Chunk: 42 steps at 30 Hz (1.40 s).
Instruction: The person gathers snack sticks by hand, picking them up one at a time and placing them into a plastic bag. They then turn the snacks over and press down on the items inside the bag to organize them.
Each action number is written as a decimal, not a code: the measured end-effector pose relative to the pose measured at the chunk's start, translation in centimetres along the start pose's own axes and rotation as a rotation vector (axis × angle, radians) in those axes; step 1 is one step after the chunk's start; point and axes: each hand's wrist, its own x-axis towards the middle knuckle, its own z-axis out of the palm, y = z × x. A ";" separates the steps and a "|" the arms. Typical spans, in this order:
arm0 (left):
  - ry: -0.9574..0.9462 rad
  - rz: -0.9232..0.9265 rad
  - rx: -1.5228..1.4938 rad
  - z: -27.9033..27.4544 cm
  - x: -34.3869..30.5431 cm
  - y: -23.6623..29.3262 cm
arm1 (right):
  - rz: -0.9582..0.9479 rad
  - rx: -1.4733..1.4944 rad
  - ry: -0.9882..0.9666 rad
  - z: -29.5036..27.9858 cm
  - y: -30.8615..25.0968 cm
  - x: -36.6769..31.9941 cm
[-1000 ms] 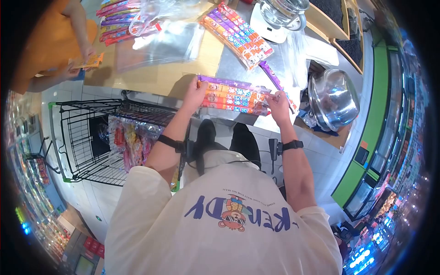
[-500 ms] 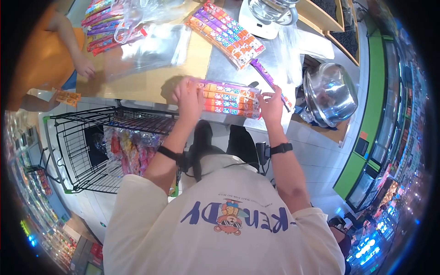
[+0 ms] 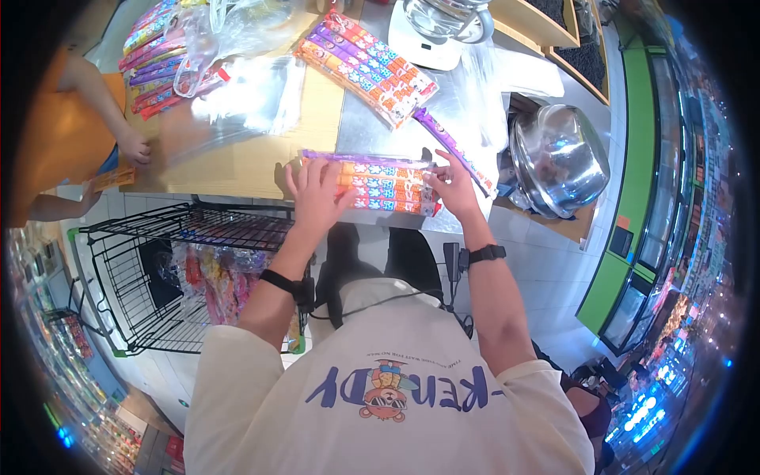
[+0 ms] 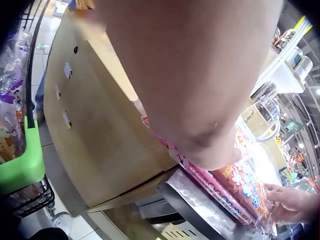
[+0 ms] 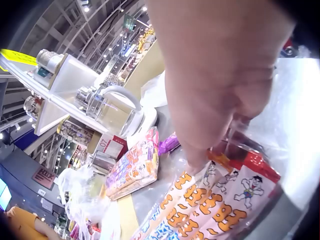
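A clear-wrapped pack of stick-shaped snacks [image 3: 388, 186] in purple, orange and red lies near the table's front edge. Across its left end rests my left hand [image 3: 321, 190], fingers spread over the sticks. My right hand [image 3: 453, 186] pinches the clear wrapping at the right end, its index finger raised. Up close in the right wrist view, those fingers sit at the printed stick ends [image 5: 245, 192]. A single purple stick [image 3: 447, 138] lies slanted just beyond my right hand. Farther back is a second wrapped pack [image 3: 368, 67] of the same sticks.
Clear plastic bags [image 3: 261, 99] and a heap of colourful sticks [image 3: 158, 63] cover the table's left. A white scale [image 3: 427, 49] with a glass pot stands at the back. To the right is a steel basin [image 3: 562, 158]; below left, a wire cart [image 3: 119, 277]. Another person [image 3: 87, 134] stands at left.
My left hand has gone from gripping the pack's left end to lying spread on top. The pack has come down onto the table. The other person's arms have shifted.
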 end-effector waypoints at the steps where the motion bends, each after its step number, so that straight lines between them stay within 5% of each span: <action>1: 0.017 0.004 0.019 0.1 -0.1 -0.1 | 0.005 0.002 -0.001 0.2 -0.1 0.0; 9: 0.018 -0.093 0.152 1.1 0.9 3.9 | 0.056 -0.321 -0.065 -1.0 -1.5 -0.9; 15: 0.041 0.090 0.140 3.1 -0.1 3.4 | -0.195 -0.775 0.580 -3.7 2.3 -1.7; 19: 0.014 0.005 0.085 2.1 0.6 4.7 | -0.352 -0.825 0.488 -5.3 2.7 -0.9; 25: 0.013 0.013 0.131 2.9 0.7 4.7 | -0.143 -0.599 0.284 -7.5 4.2 -0.8; 31: 0.001 -0.052 0.230 2.2 0.9 7.6 | -0.197 -0.429 0.318 -12.6 7.6 -8.4; 36: 0.018 -0.063 0.221 3.1 0.9 8.3 | 0.118 -0.476 0.146 -17.4 10.3 -15.1; 42: 0.047 -0.047 0.262 3.7 0.6 8.2 | -0.016 -0.385 0.042 -16.4 11.0 -14.5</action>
